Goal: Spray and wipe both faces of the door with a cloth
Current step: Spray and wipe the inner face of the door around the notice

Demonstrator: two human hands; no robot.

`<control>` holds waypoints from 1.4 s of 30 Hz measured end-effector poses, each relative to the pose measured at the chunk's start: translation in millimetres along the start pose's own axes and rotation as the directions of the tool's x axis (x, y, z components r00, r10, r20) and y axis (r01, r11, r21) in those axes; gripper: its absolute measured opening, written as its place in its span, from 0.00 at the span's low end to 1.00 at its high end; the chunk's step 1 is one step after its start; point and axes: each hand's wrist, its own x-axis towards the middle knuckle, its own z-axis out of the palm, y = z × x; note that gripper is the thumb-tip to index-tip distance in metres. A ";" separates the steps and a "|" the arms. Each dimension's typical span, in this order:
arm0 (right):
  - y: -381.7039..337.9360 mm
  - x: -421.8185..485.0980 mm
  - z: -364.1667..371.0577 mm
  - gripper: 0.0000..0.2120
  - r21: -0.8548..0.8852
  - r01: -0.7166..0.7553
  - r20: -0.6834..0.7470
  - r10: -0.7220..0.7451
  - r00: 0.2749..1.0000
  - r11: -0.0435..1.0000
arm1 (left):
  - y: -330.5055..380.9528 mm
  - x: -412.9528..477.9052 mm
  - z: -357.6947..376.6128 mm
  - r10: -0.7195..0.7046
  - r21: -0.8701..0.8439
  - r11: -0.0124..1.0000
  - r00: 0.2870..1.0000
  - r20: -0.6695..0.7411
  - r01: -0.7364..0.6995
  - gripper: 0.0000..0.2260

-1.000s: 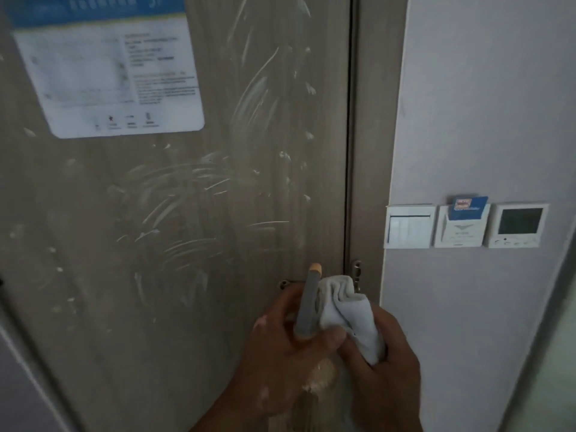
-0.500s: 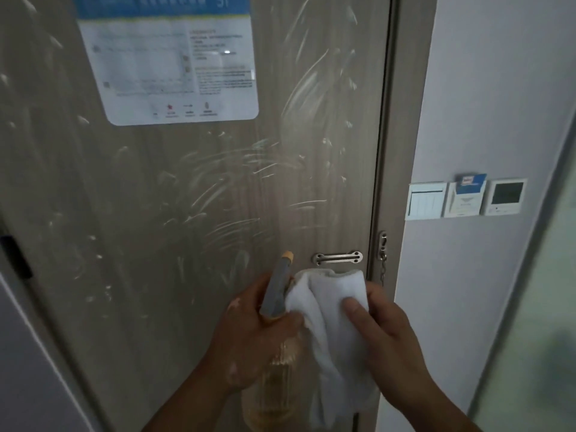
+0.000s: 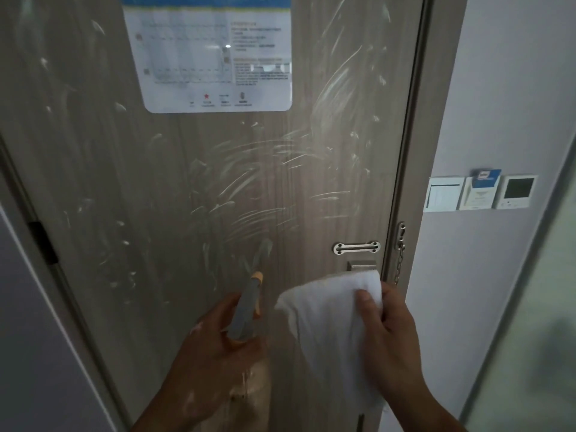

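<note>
Your left hand (image 3: 218, 353) is low centre, forearm rising from the bottom edge, fingers curled round the spray bottle (image 3: 244, 310). Your right hand (image 3: 389, 335) is near it, slightly higher, thumb on top, pinching the cloth (image 3: 324, 332), its back facing you.

Notice (image 3: 212, 54) up top: blue header, white body, print too blurry to read. Lower right, a slotted metal plate (image 3: 357, 247), with a chain (image 3: 400, 260) hanging from the frame (image 3: 436, 120) just beside it. On the white wall (image 3: 514, 88) to the right, three units side by side: light switch (image 3: 444, 194), card holder (image 3: 480, 196) with a blue card (image 3: 486, 177) in it, thermostat (image 3: 517, 191) with a dark screen. Far right is what looks like a frosted glass panel (image 3: 536, 322).
</note>
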 end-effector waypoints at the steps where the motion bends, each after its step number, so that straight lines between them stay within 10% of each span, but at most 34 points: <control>1: 0.3 -0.4 3.2 0.02 0.007 -0.010 -0.004 0.010 1.000 1.000 | 0.5 -3.0 2.5 0.008 -0.005 1.000 1.000 0.018 -0.008 0.24; 22: 19.4 0.3 27.7 0.13 0.184 -0.007 0.256 -0.041 0.966 0.983 | 7.6 6.8 54.9 0.055 -0.211 0.977 0.995 0.079 -0.037 0.25; 34: 31.0 16.4 25.8 0.52 0.219 -0.071 0.424 -0.029 0.905 0.973 | 11.5 18.1 54.3 0.115 -0.227 0.971 0.977 0.179 -0.073 0.25; 42: 11.7 12.2 29.1 0.28 -0.040 0.042 0.111 -0.037 0.993 0.998 | 5.7 19.9 54.4 0.051 -0.238 0.971 0.990 0.130 -0.019 0.24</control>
